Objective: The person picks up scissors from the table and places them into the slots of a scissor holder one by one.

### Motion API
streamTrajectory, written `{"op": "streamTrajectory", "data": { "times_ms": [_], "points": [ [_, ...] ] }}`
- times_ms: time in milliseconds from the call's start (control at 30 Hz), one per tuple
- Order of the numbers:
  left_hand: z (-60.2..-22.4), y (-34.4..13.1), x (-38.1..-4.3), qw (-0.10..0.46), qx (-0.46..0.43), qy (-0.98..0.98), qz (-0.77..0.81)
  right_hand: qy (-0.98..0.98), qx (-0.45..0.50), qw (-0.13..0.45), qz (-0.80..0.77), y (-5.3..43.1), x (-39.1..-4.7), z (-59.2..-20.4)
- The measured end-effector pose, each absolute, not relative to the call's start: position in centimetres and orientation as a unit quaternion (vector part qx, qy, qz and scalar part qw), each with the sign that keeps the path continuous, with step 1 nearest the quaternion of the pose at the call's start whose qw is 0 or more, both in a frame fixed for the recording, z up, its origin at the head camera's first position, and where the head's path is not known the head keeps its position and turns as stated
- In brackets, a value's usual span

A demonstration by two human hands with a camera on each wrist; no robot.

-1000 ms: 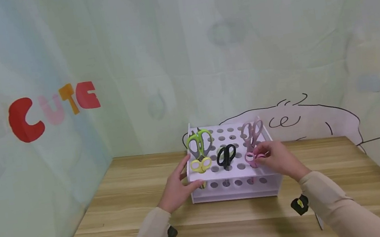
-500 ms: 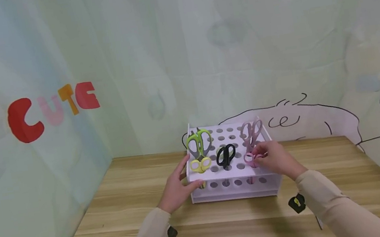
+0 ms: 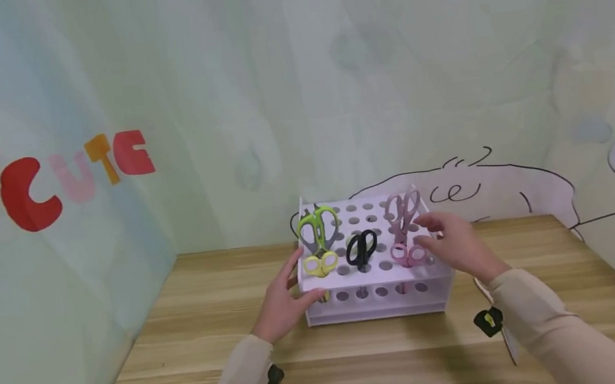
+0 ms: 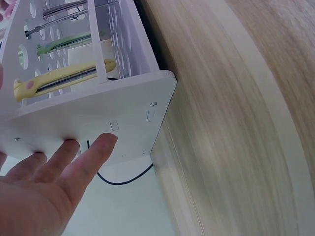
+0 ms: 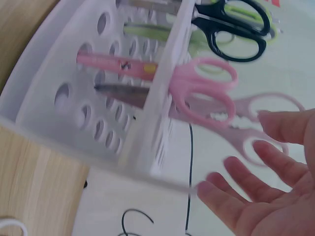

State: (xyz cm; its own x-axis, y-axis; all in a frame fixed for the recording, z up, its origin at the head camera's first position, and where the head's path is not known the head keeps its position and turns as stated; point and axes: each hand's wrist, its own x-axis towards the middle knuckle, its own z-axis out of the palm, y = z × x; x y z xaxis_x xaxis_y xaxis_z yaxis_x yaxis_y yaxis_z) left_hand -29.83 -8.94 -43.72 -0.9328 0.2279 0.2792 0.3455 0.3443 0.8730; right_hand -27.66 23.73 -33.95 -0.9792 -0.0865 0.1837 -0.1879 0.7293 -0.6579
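A white rack (image 3: pixel 355 281) with rows of holes stands on the table. My left hand (image 3: pixel 280 307) is at its left end; in the left wrist view its fairly straight fingers lie against the side panel (image 4: pixel 133 110). Pink scissors (image 3: pixel 409 254) hang handles-up in the front right of the rack, their blades pointing down through it (image 5: pixel 182 83). My right hand (image 3: pixel 462 243) is just right of them, fingers spread and holding nothing. Mauve scissors (image 3: pixel 403 221) stand behind the pink ones. Black scissors (image 3: pixel 361 250) sit mid-rack, yellow scissors (image 3: pixel 321 265) front left, green-and-grey scissors (image 3: pixel 320 233) behind the yellow.
The rack is on a wood-grain table (image 3: pixel 202 364), close to a printed cloth backdrop (image 3: pixel 247 95). A black piece with a yellow mark (image 3: pixel 488 322) is beside my right sleeve, and a dark piece (image 3: pixel 274 377) is by my left sleeve.
My right hand has let go of the pink scissors and moved slightly up and right, its fingers spreading. The pink scissors stay in the rack. My left hand stays at the rack's left end.
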Motion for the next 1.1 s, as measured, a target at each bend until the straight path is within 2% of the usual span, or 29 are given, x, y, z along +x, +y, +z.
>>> {"op": "streamTrajectory", "data": {
  "times_ms": [433,567,667,900,1100],
  "points": [
    [-43.6,-8.9,-29.9,0.045,-0.167,-0.826,-0.536,-0.918,0.047,0.213,0.333,27.8,-27.2,-34.3],
    [-43.6,-8.9,-29.9,0.044,-0.17,-0.826,-0.535,-0.918,0.032,0.231,0.319,29.1,-27.2,-35.3],
    [-43.6,-8.9,-29.9,0.045,-0.173,-0.824,-0.537,-0.921,0.013,0.225,0.316,30.0,-27.2,-36.0],
    [-43.7,-9.0,-29.9,0.05,-0.171,-0.829,-0.53,-0.937,-0.052,0.155,0.31,31.7,-27.4,-38.0],
    [-43.7,-9.0,-30.1,0.046,-0.166,-0.832,-0.527,-0.944,-0.087,0.118,0.297,32.5,-27.3,-39.5]
  ]
}}
